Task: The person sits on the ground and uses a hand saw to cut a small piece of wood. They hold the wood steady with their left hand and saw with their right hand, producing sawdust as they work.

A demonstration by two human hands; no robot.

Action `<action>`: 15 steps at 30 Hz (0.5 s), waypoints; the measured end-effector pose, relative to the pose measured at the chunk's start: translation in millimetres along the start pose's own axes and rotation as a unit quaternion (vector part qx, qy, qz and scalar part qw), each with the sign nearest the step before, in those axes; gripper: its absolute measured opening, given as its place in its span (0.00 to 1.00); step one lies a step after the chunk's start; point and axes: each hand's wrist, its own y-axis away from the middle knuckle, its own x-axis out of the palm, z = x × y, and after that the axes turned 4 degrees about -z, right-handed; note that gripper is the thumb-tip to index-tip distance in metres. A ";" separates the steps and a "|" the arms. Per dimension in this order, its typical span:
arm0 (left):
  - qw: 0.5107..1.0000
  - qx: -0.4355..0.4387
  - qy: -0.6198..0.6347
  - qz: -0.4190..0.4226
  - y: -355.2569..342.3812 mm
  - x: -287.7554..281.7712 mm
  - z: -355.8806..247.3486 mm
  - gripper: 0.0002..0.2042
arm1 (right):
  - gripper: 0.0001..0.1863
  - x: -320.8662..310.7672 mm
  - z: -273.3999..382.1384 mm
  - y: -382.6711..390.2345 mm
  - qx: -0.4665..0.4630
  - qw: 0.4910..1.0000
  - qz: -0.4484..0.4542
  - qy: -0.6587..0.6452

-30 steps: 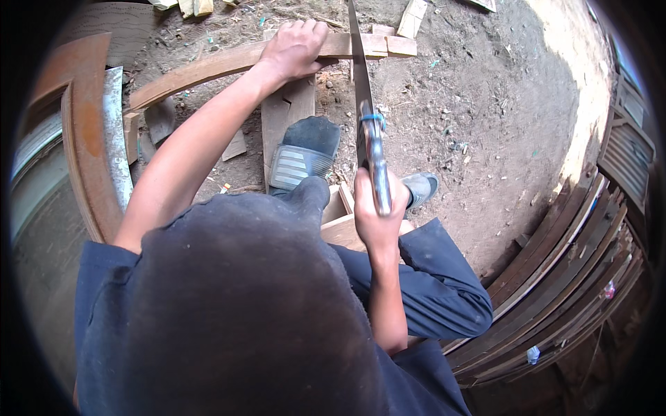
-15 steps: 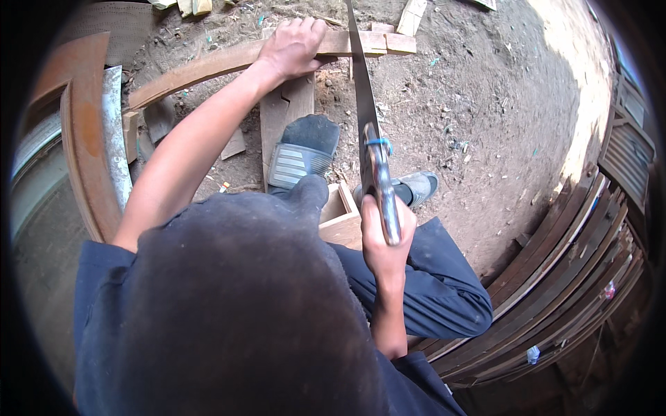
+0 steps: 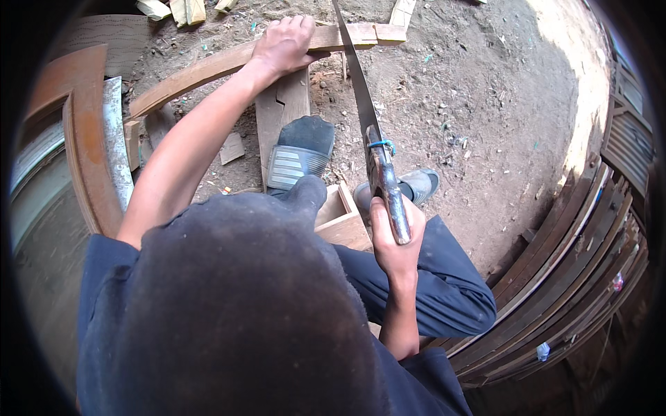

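Near the top, my left hand (image 3: 281, 45) is closed on a curved wooden board (image 3: 187, 76), over an upright-grained plank (image 3: 267, 125) lying beneath it. My right hand (image 3: 397, 243) grips the handle of a handsaw (image 3: 388, 184), which has a blue tie at the blade's base. The long blade crosses the board right of my left hand; whether its teeth are in the wood I cannot tell. My sandalled foot (image 3: 298, 156) rests on the plank, and my other sandal (image 3: 420, 186) is on the dirt. A wooden box (image 3: 347, 229) lies between them, partly hidden.
Wooden frames (image 3: 90, 139) and a whitish strip (image 3: 118, 152) stand at the left. Long dark boards (image 3: 555, 277) are stacked along the right, near a corrugated metal panel (image 3: 628, 152). Scrap wood pieces (image 3: 184, 10) lie on the dirt ground (image 3: 485, 97) toward the top.
Over the last second my right hand and the saw have moved back toward my body and a little rightward. The board and my left hand appear slightly higher and further left in the picture.
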 end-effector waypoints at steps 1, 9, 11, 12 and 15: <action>1.000 -0.004 0.006 -0.002 -0.6 -0.7 -0.2 0.26 | 0.06 0.1 -2.5 -0.1 -0.003 1.000 0.002 -0.002; 1.000 -0.015 0.007 0.014 0.8 -2.3 -2.5 0.25 | 0.06 20.8 -5.7 -15.2 -0.028 1.000 0.002 0.000; 1.000 -0.007 0.011 0.004 -0.3 -3.0 -4.1 0.25 | 0.05 10.6 -0.8 2.3 -0.020 0.999 0.006 0.027; 1.000 -0.005 0.011 0.000 0.4 -2.8 -4.3 0.25 | 0.05 7.9 -3.4 7.8 -0.045 0.999 -0.008 0.025; 1.000 0.000 0.018 0.011 0.2 -1.9 -2.2 0.25 | 0.05 4.6 -8.8 1.2 -0.011 1.000 -0.001 0.014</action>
